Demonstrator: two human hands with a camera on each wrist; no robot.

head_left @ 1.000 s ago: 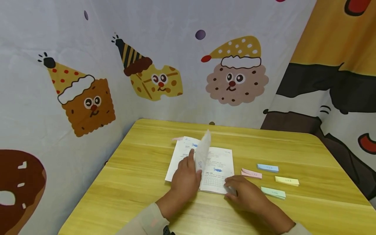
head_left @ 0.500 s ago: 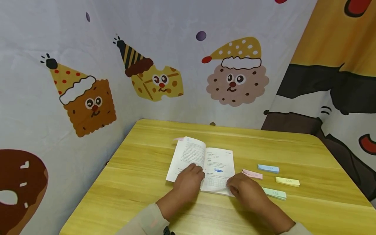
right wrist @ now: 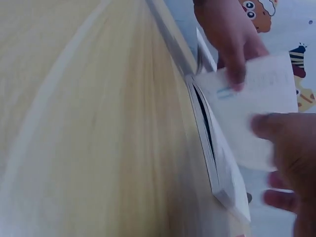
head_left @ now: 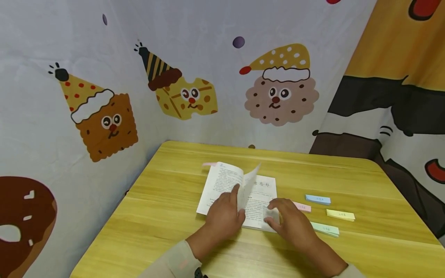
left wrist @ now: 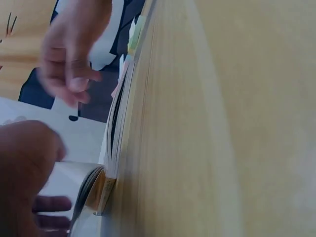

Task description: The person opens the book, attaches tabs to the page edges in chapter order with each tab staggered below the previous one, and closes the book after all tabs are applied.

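A printed book (head_left: pixel 222 179) lies spread on the table, with a pink tab (head_left: pixel 209 164) sticking out at its top left. From its middle one page (head_left: pixel 247 189) stands up, tilted. My left hand (head_left: pixel 224 214) rests over the left side and holds that page between thumb and fingers; the right wrist view has the left thumb (right wrist: pixel 237 74) lying across the paper. At the lower right corner of the book, my right hand (head_left: pixel 293 222) is raised with thumb and index finger apart. Both hands also show in the left wrist view, the right hand (left wrist: pixel 74 54) above the book.
Right of the book lie folded paper strips: blue (head_left: pixel 318 199), yellow (head_left: pixel 340 215), green (head_left: pixel 325 228) and pink (head_left: pixel 303 207), the last partly behind my right hand. The wooden table (head_left: pixel 156 216) meets a cartoon-printed cloth (head_left: pixel 226 131) at its back and left.
The page raised earlier went over to the left and lay flat. Another page now stands up in my left hand, revealing a new right-hand page. My right fingers have spread away from the book's corner.
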